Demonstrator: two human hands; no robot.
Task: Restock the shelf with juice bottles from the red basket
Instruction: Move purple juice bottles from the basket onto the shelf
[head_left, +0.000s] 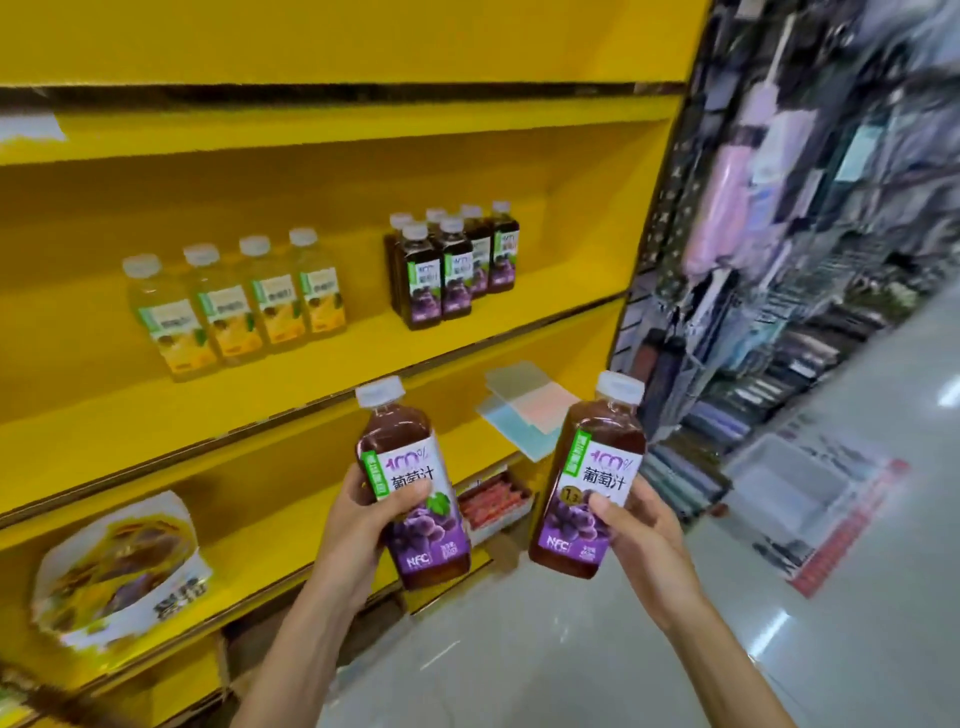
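Juice in both hands, held up in front of yellow shelf unit (311, 358). Person's left hand (358, 519) grips left bottle (410, 462) round the lower label, fingers clamped behind it, thumb across the front. White cap is up and the top leans a bit left. Their right hand (644, 525) grips right bottle (592, 467) the same way, fingers wrapped round the back and thumb on the label, top leaning right. The 2 bottles are near each other but not touching, w/ bases closer than caps. Both are in the air, purple grape labels facing out, none resting on a shelf.

On the mid shelf sits a cluster of shelved grape bottles (452, 270) toward the right, approx 2 rows deep. Well apart to the left is a row of 4 yellow juice bottles (239, 306). Next shelf down has pastel sheets (524, 405) stacked near the right end. Lower still is a box of red packets (493, 501), just beside left bottle, and a printed bag (119, 566) at far left. Clothes rack (779, 208) on the right is blurred. Clear bin (789, 483) stands on grey floor (571, 649).
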